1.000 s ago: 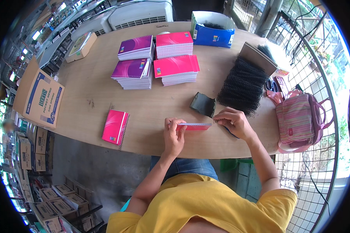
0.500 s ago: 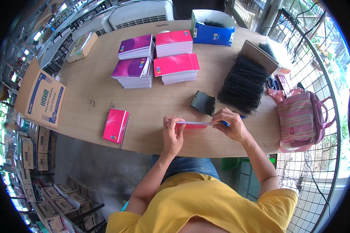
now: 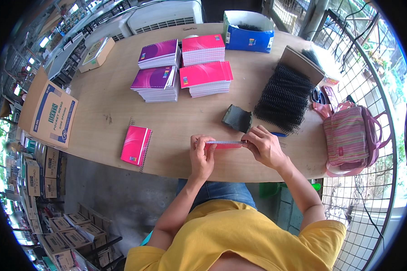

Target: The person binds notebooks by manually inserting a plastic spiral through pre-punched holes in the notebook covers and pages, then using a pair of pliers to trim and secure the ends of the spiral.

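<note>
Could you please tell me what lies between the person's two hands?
In the head view, a pink notepad spans from the left hand to the right hand.

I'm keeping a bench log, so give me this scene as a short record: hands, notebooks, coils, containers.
Left hand: holds the left end of a pink-covered pad, edge up
Right hand: at the pad's right end; anything between its fingers is hidden
Stacked: purple-covered pads left of pink-covered pads, two stacks each
Lying loose: pink spiral notebook, flat, left of the hands
Supplies: black spiral coils, piled toward the right
Containers: open blue box, cardboard carton, striped pink bag
</note>
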`<action>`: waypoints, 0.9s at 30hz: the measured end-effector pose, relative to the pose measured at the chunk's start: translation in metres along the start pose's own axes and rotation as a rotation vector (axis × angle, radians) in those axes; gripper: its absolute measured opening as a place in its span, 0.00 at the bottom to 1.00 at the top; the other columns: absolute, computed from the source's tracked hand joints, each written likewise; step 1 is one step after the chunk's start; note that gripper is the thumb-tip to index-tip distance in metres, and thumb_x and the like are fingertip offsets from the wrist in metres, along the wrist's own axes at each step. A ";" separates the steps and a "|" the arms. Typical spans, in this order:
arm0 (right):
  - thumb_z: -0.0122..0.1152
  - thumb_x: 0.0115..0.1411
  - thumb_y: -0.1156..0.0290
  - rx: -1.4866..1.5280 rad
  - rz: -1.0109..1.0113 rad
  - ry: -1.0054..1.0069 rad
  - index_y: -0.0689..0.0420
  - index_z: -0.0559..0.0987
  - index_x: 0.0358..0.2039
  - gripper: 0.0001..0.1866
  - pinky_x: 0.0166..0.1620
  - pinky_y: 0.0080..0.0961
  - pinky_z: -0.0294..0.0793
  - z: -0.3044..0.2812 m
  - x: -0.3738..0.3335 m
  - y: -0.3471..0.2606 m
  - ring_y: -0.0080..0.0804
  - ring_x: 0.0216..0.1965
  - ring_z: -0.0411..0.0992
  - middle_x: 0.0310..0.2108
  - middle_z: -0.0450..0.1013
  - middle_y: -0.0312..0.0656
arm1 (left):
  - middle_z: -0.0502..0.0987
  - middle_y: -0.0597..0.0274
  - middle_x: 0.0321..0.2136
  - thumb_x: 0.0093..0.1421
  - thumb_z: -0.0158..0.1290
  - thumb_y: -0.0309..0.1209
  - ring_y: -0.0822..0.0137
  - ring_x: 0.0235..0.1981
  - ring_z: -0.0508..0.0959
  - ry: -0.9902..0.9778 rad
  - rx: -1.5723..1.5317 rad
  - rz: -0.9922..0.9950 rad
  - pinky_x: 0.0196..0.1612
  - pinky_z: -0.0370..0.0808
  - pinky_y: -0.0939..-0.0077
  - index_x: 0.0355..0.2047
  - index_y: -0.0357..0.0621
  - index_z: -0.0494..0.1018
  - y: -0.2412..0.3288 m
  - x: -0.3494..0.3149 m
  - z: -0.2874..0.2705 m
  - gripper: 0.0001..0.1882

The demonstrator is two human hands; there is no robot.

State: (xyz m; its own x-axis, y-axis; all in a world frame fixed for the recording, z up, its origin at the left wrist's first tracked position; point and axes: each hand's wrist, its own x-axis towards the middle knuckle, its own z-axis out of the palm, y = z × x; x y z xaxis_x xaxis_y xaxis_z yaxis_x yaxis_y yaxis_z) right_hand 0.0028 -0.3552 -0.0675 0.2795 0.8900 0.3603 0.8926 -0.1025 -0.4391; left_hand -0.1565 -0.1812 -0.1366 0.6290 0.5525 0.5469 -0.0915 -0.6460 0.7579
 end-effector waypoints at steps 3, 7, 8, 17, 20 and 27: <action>0.69 0.53 0.72 -0.017 0.023 0.111 0.54 0.78 0.41 0.14 0.40 0.39 0.76 -0.001 0.007 -0.013 0.45 0.38 0.72 0.37 0.73 0.40 | 0.72 0.52 0.38 0.64 0.59 0.28 0.52 0.43 0.73 -0.001 0.010 0.000 0.44 0.72 0.60 0.41 0.40 0.73 0.000 0.000 -0.001 0.09; 0.70 0.52 0.71 -0.061 -0.103 0.022 0.54 0.77 0.43 0.17 0.41 0.38 0.76 0.000 0.006 -0.004 0.45 0.39 0.72 0.40 0.73 0.41 | 0.72 0.52 0.39 0.64 0.59 0.28 0.52 0.43 0.73 0.000 0.014 0.004 0.44 0.73 0.60 0.41 0.40 0.73 -0.001 -0.001 -0.001 0.09; 0.70 0.53 0.71 -0.045 -0.059 0.060 0.54 0.77 0.42 0.16 0.41 0.38 0.76 0.001 0.005 -0.005 0.45 0.40 0.72 0.38 0.73 0.40 | 0.71 0.52 0.39 0.64 0.59 0.28 0.52 0.43 0.73 0.002 0.010 0.003 0.44 0.73 0.60 0.41 0.40 0.73 -0.001 -0.001 0.000 0.09; 0.70 0.53 0.69 -0.074 -0.027 0.018 0.54 0.80 0.40 0.14 0.49 0.42 0.74 0.003 0.007 -0.013 0.46 0.50 0.72 0.50 0.75 0.40 | 0.71 0.51 0.39 0.63 0.59 0.25 0.52 0.42 0.74 0.000 0.018 0.016 0.43 0.73 0.59 0.41 0.40 0.72 -0.001 -0.001 0.000 0.08; 0.71 0.50 0.70 -0.214 -0.159 -0.023 0.49 0.79 0.50 0.24 0.57 0.48 0.69 0.001 0.010 -0.001 0.48 0.57 0.68 0.57 0.72 0.41 | 0.71 0.51 0.39 0.62 0.59 0.25 0.52 0.42 0.73 -0.011 0.027 0.026 0.43 0.72 0.58 0.41 0.41 0.72 0.000 0.000 -0.003 0.09; 0.71 0.42 0.74 -0.558 -0.322 -0.550 0.38 0.60 0.72 0.54 0.70 0.68 0.47 -0.022 0.085 0.054 0.52 0.75 0.43 0.75 0.46 0.40 | 0.72 0.55 0.37 0.57 0.66 0.36 0.52 0.44 0.70 -0.030 0.016 0.030 0.48 0.71 0.57 0.41 0.40 0.70 0.005 0.008 -0.022 0.20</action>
State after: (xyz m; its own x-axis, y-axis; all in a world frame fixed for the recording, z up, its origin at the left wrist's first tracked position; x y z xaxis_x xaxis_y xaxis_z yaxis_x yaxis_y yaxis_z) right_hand 0.0828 -0.2953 -0.0427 -0.1012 0.9880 -0.1170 0.9834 0.1171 0.1388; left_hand -0.1688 -0.1692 -0.1206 0.6490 0.5166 0.5585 -0.0990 -0.6705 0.7353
